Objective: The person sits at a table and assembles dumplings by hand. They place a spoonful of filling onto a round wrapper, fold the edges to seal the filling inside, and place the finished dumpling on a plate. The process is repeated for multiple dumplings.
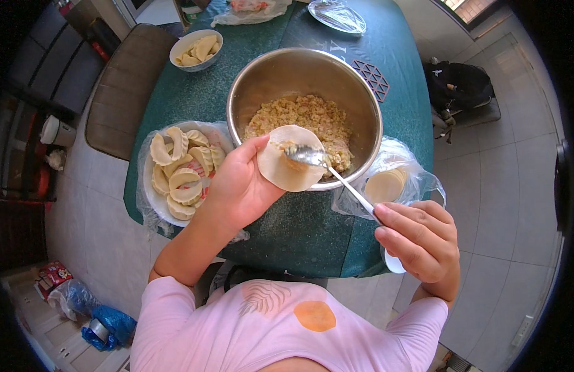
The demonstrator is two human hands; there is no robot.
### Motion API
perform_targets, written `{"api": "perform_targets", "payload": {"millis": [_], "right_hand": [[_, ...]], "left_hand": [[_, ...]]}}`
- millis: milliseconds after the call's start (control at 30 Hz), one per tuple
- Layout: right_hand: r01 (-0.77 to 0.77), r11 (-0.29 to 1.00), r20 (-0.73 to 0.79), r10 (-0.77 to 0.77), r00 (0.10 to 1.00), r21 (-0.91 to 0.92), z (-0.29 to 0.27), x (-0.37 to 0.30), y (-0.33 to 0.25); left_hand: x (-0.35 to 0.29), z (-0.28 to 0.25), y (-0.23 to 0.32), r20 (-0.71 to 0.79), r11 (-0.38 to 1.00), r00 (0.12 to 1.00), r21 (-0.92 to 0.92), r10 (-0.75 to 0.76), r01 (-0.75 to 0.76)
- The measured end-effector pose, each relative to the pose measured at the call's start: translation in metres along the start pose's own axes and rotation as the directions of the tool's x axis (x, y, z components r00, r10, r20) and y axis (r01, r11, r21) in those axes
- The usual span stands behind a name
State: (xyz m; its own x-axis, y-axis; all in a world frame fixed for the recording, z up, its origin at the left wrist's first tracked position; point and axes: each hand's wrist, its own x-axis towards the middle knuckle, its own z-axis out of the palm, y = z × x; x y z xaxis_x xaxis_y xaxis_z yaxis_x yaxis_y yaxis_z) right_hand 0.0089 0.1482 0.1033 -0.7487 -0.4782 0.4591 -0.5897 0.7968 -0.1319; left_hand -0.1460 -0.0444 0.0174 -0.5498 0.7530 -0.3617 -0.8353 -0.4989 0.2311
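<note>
On the fingers of my left hand point(240, 183) lies a round dumpling wrapper point(285, 177), its edge pinched by the thumb. A spoon point(352, 189) is gripped by its handle in my right hand point(420, 239). The spoon's bowl rests on the wrapper's middle, over a small dab of filling. Just beyond, a large steel mixing bowl point(305, 59) holds a crumbly yellowish filling point(305, 115). Left of my left hand, folded dumplings point(184, 177) lie in a plastic-lined white dish point(157, 201). Stacked wrappers point(386, 185) sit in a clear plastic bag point(395, 155), beyond my right hand.
A white bowl of folded dumplings point(197, 49) stands at the far left of the green-covered table point(287, 248). A dark lattice trivet point(372, 80) and a wrapped plate point(337, 17) lie at the far right. A brown chair point(129, 90) stands by the left edge.
</note>
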Motion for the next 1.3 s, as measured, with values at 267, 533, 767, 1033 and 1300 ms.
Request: {"api": "perform_targets", "payload": {"millis": [267,533,767,1033,1300], "right_hand": [[-0.261,0.949,-0.153,0.289,0.945,0.178,-0.003,0.001,0.016],[-0.381,0.895,0.004,0.391,0.921,0.231,0.073,0.021,0.067],[-0.308,0.893,0.045,0.311,0.949,0.329,0.056,0.032,0.046],[-0.671,0.392,0.223,0.736,0.639,0.630,0.061,0.029,0.057],[-0.608,0.017,0.275,0.881,0.384,0.794,0.058,0.006,0.102]], "left_hand": [[-0.005,-0.014,0.009,-0.027,0.995,0.996,-0.046,0.087,-0.088],[-0.020,-0.015,0.042,-0.066,0.942,0.940,0.029,0.336,-0.335],[-0.027,-0.018,0.055,-0.104,0.914,0.909,0.081,0.404,-0.397],[-0.028,-0.018,0.057,-0.111,0.916,0.909,0.049,0.401,-0.398],[-0.020,-0.041,0.055,0.241,0.952,0.922,-0.028,0.302,-0.305]]}}
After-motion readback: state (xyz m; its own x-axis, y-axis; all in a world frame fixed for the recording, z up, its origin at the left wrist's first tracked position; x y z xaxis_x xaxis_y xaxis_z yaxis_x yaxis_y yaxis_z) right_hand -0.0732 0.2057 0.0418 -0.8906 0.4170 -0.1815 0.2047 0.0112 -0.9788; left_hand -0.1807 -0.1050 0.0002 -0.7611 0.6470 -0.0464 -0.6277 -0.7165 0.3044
